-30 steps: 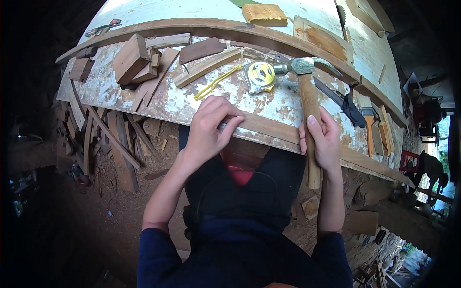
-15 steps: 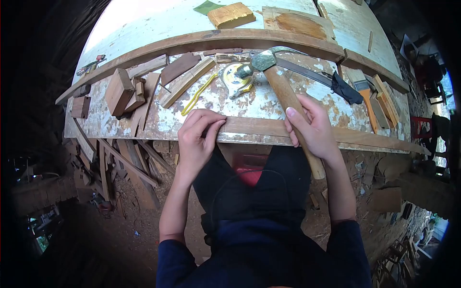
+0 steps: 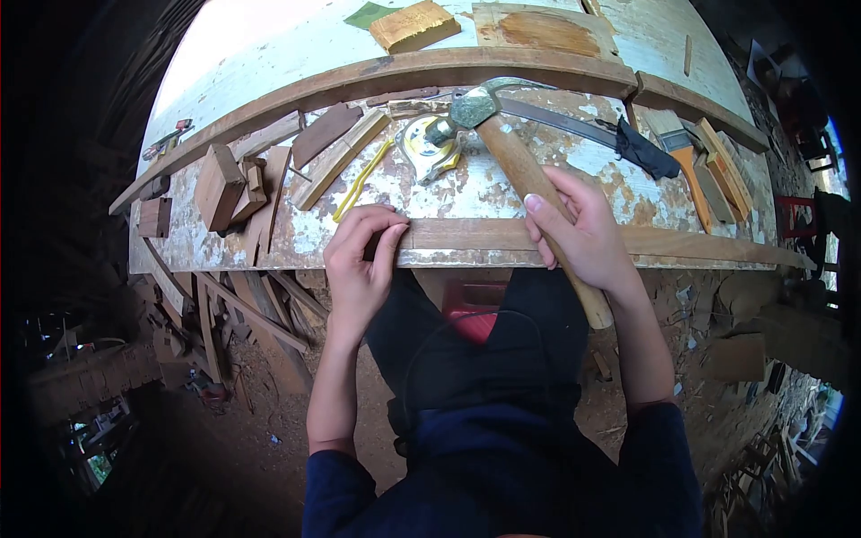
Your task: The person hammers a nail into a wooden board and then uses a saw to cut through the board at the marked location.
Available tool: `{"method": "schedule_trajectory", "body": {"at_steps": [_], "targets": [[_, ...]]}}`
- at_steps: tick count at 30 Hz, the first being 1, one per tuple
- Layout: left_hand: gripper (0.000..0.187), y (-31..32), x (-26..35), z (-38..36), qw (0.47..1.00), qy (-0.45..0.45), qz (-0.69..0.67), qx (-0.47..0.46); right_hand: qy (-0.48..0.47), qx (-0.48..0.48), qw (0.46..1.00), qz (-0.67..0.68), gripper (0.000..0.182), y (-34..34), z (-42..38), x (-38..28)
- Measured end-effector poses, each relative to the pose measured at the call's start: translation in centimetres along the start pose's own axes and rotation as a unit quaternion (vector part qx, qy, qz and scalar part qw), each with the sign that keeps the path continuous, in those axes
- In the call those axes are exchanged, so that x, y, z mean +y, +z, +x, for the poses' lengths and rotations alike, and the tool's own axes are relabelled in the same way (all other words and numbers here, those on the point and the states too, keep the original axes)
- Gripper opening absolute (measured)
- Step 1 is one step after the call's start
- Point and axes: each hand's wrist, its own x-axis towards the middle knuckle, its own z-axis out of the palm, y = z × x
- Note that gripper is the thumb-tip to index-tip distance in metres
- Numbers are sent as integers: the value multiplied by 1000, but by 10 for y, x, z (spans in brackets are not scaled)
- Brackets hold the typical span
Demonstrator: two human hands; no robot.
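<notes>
- Left hand (image 3: 359,260): fingers curled and pinched together at the left end of the long strip (image 3: 556,238) on the near edge of the bench (image 3: 224,235). It appears to pinch something small against the wood, possibly a nail; the item is too small to identify. The grip looks placed to steady that spot on the strip.
- Right hand (image 3: 583,235): closed around the wooden handle of the hammer (image 3: 529,184), about midway along it, thumb laid along the shaft. The handle end sticks out past the hand toward the person's lap; the metal head (image 3: 473,105) points away, up the bench. A mid-handle hold suits short, controlled taps, in my judgement.
- Strip position: it runs left to right along the near bench edge, under both hands, passing beneath the right hand and on toward the right.
- Just beyond the hands: a yellow tape measure (image 3: 429,145) lies beside the hammer head, apparently touching it; a yellow strap or loop (image 3: 359,183) trails left of it.
- Further left: loose wood blocks (image 3: 220,184) and offcuts, piled together.
- Further right: a saw (image 3: 574,123) with a dark handle, then a brush (image 3: 679,154) with an orange handle.
- Far side: a long curved rail (image 3: 430,70) crosses the bench; beyond it sits a yellowish block (image 3: 414,25).
</notes>
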Motion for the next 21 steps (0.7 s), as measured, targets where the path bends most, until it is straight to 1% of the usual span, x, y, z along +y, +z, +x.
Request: {"method": "schedule_trajectory", "body": {"at_steps": [2, 5, 8, 11, 14, 20, 21], "targets": [[6, 0, -1, 1, 1000, 3, 22, -11, -1, 9, 1000, 4, 42, 1, 0, 0], [6, 2, 1, 1, 1000, 1, 21, -7, -11, 9, 1000, 1, 42, 0, 0, 1], [5, 0, 4, 2, 1000, -2, 17, -15, -2, -3, 1000, 0, 35, -1, 0, 0], [6, 1, 2, 1, 1000, -5, 13, -18, -2, -6, 1000, -6, 35, 0, 0, -2], [6, 1, 2, 1, 1000, -4, 21, -16, 3, 4, 1000, 8, 41, 0, 1, 0], [13, 3, 1, 0, 1000, -14, 6, -19, 0, 9, 1000, 15, 40, 2, 0, 1], [15, 4, 0, 0, 1000, -4, 16, -19, 2, 10, 1000, 16, 40, 2, 0, 0]]}}
